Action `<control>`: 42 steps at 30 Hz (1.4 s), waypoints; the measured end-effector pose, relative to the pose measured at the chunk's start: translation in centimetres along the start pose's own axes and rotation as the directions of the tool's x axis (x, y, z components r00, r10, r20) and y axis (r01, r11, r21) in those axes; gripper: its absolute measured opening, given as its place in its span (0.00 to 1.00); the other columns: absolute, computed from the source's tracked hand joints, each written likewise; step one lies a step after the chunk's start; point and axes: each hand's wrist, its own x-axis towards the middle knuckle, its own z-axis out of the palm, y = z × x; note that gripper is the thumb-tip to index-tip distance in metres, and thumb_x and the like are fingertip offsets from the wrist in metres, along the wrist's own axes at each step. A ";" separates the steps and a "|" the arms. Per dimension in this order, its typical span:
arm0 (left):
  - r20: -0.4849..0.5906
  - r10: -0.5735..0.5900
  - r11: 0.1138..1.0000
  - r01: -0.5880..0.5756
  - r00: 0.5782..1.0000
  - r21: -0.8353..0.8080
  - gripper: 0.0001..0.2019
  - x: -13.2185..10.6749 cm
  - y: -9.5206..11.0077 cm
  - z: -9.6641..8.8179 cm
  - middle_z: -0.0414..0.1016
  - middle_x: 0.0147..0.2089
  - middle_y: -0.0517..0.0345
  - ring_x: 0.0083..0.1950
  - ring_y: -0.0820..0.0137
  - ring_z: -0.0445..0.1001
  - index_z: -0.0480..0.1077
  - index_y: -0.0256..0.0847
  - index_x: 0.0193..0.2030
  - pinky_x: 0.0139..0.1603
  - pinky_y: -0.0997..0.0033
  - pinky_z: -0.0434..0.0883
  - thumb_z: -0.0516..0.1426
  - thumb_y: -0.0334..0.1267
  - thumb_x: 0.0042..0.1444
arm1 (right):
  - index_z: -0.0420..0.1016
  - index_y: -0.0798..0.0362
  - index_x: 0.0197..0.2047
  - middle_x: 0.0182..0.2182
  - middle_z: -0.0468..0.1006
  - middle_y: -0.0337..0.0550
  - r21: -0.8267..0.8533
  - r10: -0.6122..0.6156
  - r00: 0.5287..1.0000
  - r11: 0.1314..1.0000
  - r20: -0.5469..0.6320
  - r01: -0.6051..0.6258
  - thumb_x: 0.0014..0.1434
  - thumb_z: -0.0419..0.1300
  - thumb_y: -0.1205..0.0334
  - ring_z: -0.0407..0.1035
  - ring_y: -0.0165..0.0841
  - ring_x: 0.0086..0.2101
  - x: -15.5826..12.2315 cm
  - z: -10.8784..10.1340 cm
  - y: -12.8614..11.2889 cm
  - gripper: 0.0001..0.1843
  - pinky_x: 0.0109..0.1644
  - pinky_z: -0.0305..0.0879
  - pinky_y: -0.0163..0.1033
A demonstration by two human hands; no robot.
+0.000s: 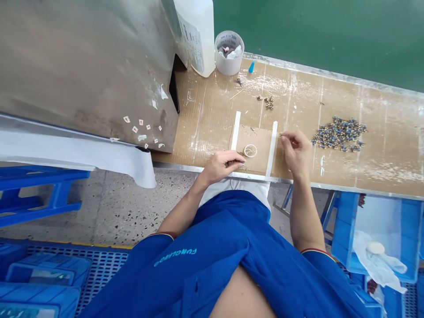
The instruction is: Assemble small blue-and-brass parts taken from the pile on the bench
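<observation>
I am logging what the head view is showing, item by item.

Hands, two. The left hand (220, 165) is resting at the near edge of the surface (380, 145). Its fingers are curling in with the tips meeting, and I cannot tell whether anything is sitting between them. The right hand (296, 150) is hovering low over the surface, its thumb and forefinger pinching a thin pin (281, 135) that is poking out to the left.

Card (261, 157), one, brown, lying flat between the two hands.

White strips, two. The left strip (236, 130) is bordering one side of the card and the right strip (272, 148) the other.

Ring (250, 151), one, pale and round, lying on the card. It is sitting just beside the left fingertips and near the right hand, with the right strip running between it and that hand.

Heaps of small parts, two. The blue-grey heap (338, 132) is lying to the right of the right hand, near it but apart. The brownish heap (269, 103), much smaller, is lying beyond the card.

Cup (229, 53), one, white, standing at the far edge. Jug (195, 35), one, white, standing just beside the cup. Blue cone (251, 67), one, lying near the cup.

Metal cabinet (82, 66), one, standing to the left.

Blue bins are sitting below the surface. One bin (410, 234) is holding a plastic bag (377, 260). The others are cropped, so I am not counting them.
</observation>
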 end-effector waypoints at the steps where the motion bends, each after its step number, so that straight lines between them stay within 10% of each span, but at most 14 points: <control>1: 0.014 -0.006 1.000 0.006 1.000 -0.002 0.07 0.0 0.1 0.0 0.77 0.35 0.54 0.31 0.77 0.72 0.77 0.33 0.41 0.32 0.79 0.67 0.58 0.32 0.64 | 0.80 0.55 0.38 0.32 0.75 0.42 0.061 0.026 1.000 0.998 0.009 -0.027 0.59 0.61 0.55 0.67 0.23 0.32 -1.1 0.2 -0.2 0.12 0.37 0.65 0.30; 19: 0.025 0.086 0.970 -0.090 0.996 0.226 0.07 -0.5 -0.3 1.1 0.78 0.36 0.54 0.36 0.73 0.74 0.75 0.35 0.39 0.39 0.74 0.69 0.56 0.33 0.67 | 0.75 0.55 0.37 0.30 0.80 0.43 0.480 0.394 0.872 0.728 0.291 -0.490 0.47 0.71 0.40 0.74 0.25 0.30 -8.7 3.9 -4.7 0.27 0.38 0.76 0.33; 42: -0.002 0.147 0.970 -0.144 0.989 0.198 0.11 -0.5 -1.2 1.0 0.77 0.33 0.55 0.33 0.73 0.73 0.75 0.34 0.36 0.36 0.74 0.69 0.55 0.35 0.69 | 0.75 0.57 0.31 0.27 0.79 0.42 0.469 0.371 0.848 0.713 0.378 -0.521 0.45 0.71 0.38 0.71 0.23 0.27 -8.7 4.6 -5.6 0.28 0.35 0.73 0.31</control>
